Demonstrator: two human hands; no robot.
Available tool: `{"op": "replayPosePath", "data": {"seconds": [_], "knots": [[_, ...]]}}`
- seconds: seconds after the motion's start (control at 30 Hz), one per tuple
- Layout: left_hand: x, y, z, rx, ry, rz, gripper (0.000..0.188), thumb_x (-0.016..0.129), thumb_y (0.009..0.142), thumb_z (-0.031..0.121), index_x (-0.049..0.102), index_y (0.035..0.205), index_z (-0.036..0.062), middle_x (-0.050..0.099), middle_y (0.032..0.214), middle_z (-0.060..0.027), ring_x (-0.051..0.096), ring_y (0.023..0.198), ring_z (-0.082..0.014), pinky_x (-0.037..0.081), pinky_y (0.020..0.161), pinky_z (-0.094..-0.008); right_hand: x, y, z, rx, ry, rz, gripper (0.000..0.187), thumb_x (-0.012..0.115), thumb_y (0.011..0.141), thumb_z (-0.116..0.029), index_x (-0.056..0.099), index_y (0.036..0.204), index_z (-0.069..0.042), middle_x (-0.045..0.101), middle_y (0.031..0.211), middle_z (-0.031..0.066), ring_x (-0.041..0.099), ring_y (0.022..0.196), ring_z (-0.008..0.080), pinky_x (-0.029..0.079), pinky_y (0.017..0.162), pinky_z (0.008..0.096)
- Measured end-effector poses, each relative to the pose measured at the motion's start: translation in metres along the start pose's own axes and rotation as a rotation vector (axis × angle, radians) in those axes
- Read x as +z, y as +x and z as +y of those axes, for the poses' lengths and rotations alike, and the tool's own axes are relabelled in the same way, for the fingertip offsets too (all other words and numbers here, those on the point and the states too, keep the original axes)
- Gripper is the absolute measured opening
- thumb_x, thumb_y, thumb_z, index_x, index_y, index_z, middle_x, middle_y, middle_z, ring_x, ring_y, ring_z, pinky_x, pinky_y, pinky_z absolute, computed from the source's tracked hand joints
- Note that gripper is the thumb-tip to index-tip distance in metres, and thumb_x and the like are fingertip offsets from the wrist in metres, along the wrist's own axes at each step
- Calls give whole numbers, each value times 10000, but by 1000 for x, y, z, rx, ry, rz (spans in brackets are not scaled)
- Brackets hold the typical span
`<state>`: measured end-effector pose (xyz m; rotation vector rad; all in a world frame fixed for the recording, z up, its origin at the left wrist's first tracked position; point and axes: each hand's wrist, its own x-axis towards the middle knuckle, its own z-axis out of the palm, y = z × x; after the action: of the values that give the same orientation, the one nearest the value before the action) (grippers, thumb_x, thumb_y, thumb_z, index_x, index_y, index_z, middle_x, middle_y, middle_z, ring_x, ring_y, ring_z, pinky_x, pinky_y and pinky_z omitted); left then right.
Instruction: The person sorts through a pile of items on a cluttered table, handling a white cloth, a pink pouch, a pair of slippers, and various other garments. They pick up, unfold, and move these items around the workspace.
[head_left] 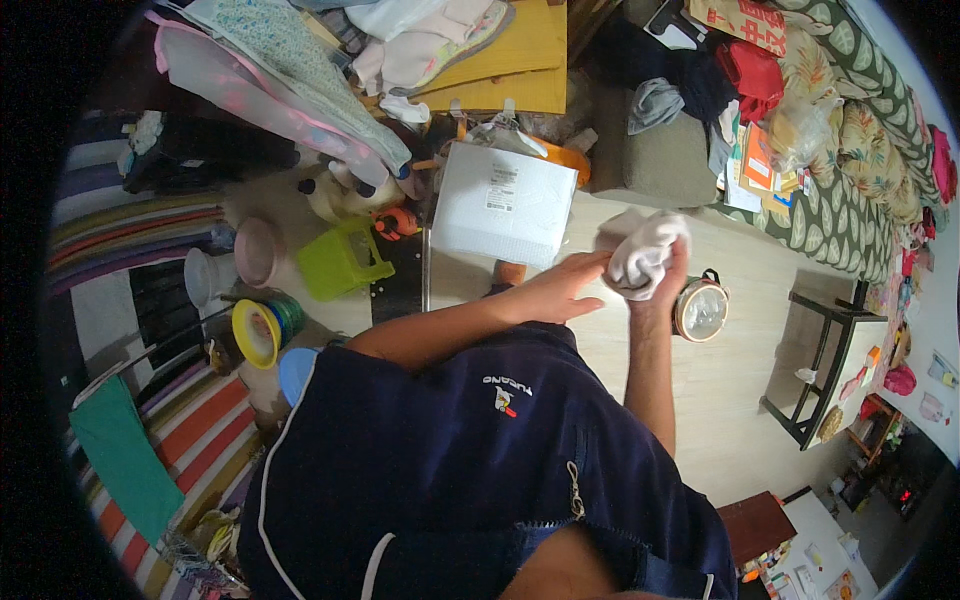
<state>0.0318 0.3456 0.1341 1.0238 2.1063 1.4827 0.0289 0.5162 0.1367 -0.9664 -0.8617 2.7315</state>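
My right hand [672,278] is closed round a bunched piece of pale, whitish cloth [642,250], held up in front of my body. Folds of it spill over the fingers, so its exact kind is hard to tell. Just left of it, my left hand [572,284] is stretched out with the thumb apart from the fingers. Its fingertips come close to the cloth; whether they touch it I cannot tell. Beyond my left forearm lies a white cardboard box [465,215] with a printed label on top.
A small round drum-shaped container [703,310] stands on the floor to the right. Left are a lime-green plastic stool [335,262], a yellow basin [256,334] and a pink basin [259,252]. Farther off are a grey ottoman [665,150], a leaf-patterned bed and a black-framed small table [835,375].
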Motion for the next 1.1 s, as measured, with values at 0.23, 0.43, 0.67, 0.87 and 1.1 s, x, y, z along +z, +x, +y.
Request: {"op": "replayPosePath", "data": {"seconds": [0.23,0.43,0.67,0.87,1.1], "knots": [[-13,-28,-51,-617,-86,-685,440,515,775,166,433,1181,16,405,1238,-178,395,1138,-278,380,899,-371,40,-23,44,318,-1353,-604,539,633,739,-399,544,998,65,615,737,155,609,633,206,498,537,304],[-33,-29,-47,-679,13,-945,392,506,789,172,461,1152,31,448,1182,-162,435,1076,-262,399,870,-369,50,-43,91,284,-1365,-754,494,607,717,-468,600,977,-48,621,840,197,607,782,316,464,725,368],[-36,-26,-48,-680,135,-1044,340,496,805,179,495,1119,49,498,1118,-143,481,1003,-244,420,835,-367,108,-57,114,-70,-1400,-828,417,646,695,-279,557,982,10,605,883,208,586,829,323,433,784,353],[-42,-16,-43,-656,259,-1093,299,488,819,185,523,1091,65,540,1062,-127,521,940,-228,438,806,-365,104,-31,109,32,-1458,-840,424,633,683,-349,584,964,-36,614,826,200,595,785,336,456,725,383],[-40,-39,-86,-412,9,-715,255,498,830,204,560,1036,66,599,967,-96,569,834,-197,462,753,-352,-1,28,108,-36,-1761,-512,446,615,673,-418,579,896,-33,619,790,179,605,746,323,476,675,402]]}}
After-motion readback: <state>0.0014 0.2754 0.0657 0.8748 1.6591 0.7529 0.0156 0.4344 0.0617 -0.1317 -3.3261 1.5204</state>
